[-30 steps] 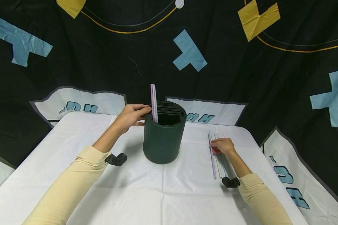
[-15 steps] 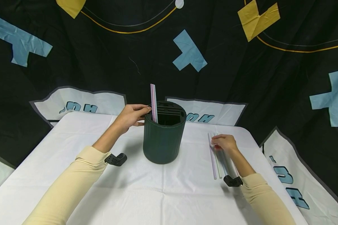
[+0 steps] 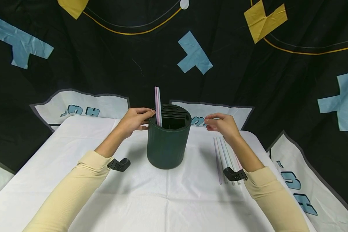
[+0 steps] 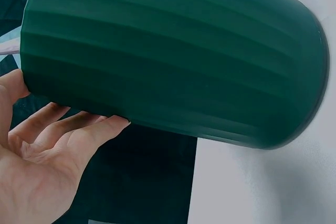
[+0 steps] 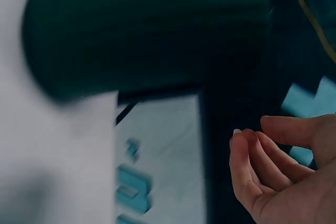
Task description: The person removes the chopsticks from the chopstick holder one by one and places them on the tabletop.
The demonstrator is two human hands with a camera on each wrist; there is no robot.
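A dark green ribbed cylinder-shaped holder (image 3: pixel 169 148) with a slotted, partly open top stands upright on the white cloth. Several pastel straws (image 3: pixel 158 106) rise from its left side. My left hand (image 3: pixel 134 120) holds the holder's upper left rim; in the left wrist view, its thumb (image 4: pixel 14 83) lies at the rim and the fingers touch the ribbed side. My right hand (image 3: pixel 223 125) is raised right of the holder, fingers loosely bent. No straw shows between its thumb and fingers (image 5: pixel 244 153) in the right wrist view. Below it, more straws (image 3: pixel 218 158) lie side by side, partly hidden by the forearm.
The white-covered table (image 3: pixel 145 209) ends at a rounded far edge. Behind it hangs a black cloth (image 3: pixel 119 61) with blue and yellow patches. A black wrist camera (image 3: pixel 235 174) hangs just above the loose straws.
My right hand has lifted off the straws lying on the table and moved up and slightly left. My left hand and the holder have stayed in place.
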